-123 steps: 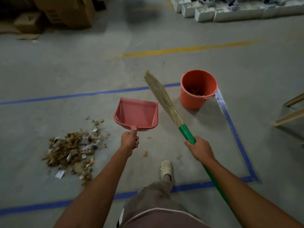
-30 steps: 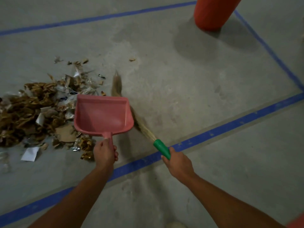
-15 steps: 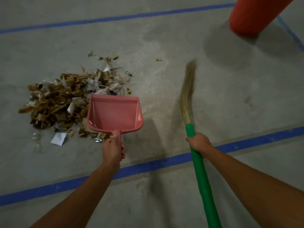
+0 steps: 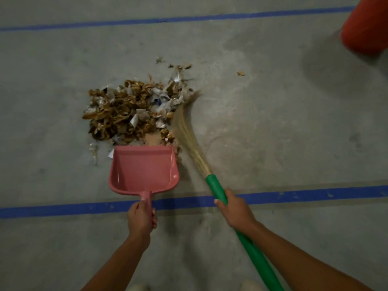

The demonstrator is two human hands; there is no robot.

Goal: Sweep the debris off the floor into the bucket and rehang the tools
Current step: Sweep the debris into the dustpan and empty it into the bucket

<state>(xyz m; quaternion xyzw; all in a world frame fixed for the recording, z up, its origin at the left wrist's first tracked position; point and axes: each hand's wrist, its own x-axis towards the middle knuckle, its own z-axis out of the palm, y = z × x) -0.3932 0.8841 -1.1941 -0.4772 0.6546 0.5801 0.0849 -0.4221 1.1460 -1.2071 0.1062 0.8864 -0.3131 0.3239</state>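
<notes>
Both of your hands are busy with tools. Your left hand is curled tight round the short handle of the pink dustpan. The pan sits low on the concrete floor, its pink inside facing up. Its open lip points away from you and touches the near edge of the debris pile.

Your right hand wraps its fingers round the green shaft of the broom, just behind the collar where the straw begins. The shaft runs back toward the lower right under your forearm. The straw bristles sweep forward and left along the right side of the pile, and their blurred tips meet the scraps at its far right corner.

That pile is brown curled bits mixed with white paper scraps. A few loose crumbs lie just beyond it, and one stray brown scrap lies alone farther right.

The orange bucket stands at the upper right, cut off by the edge of view and well apart from the pile. A near blue tape line crosses the floor under the dustpan's handle and both of your hands. A far blue tape line runs beyond the debris.
</notes>
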